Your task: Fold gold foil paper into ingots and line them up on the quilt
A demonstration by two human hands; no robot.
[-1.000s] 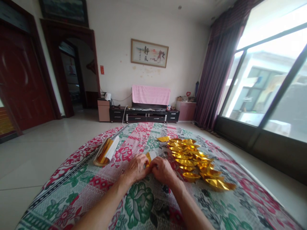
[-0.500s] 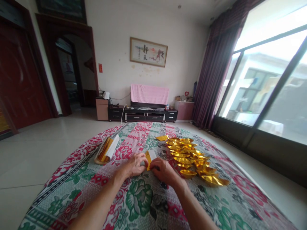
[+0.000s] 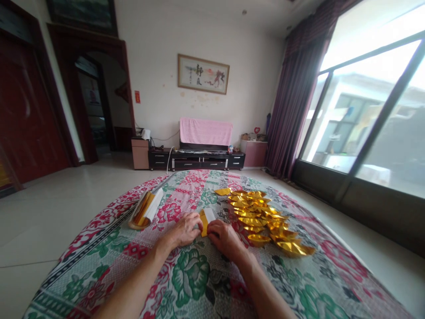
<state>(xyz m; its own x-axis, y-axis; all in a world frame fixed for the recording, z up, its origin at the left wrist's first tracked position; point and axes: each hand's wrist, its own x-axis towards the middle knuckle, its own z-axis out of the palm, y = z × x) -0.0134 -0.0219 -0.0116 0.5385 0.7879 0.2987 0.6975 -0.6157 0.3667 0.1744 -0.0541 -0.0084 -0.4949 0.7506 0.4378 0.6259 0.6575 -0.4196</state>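
Our left hand (image 3: pixel 187 229) and right hand (image 3: pixel 223 235) pinch opposite edges of the gold-and-white paper (image 3: pixel 205 221), flat on the floral tablecloth (image 3: pixel 191 277), between the paper roll (image 3: pixel 144 210) and folded gold ingots (image 3: pixel 259 221).

The tablecloth (image 3: pixel 191 277) has pink-red and green flowers on pale grey, with a black-and-white band along its left edge. The folded shapes (image 3: pixel 259 220) toward its right edge are shiny gold; the paper (image 3: pixel 205 221) is gold and white. The towel (image 3: pixel 206 131) is plain pink, the curtain (image 3: pixel 288 99) purple, the door (image 3: pixel 29 115) dark red.
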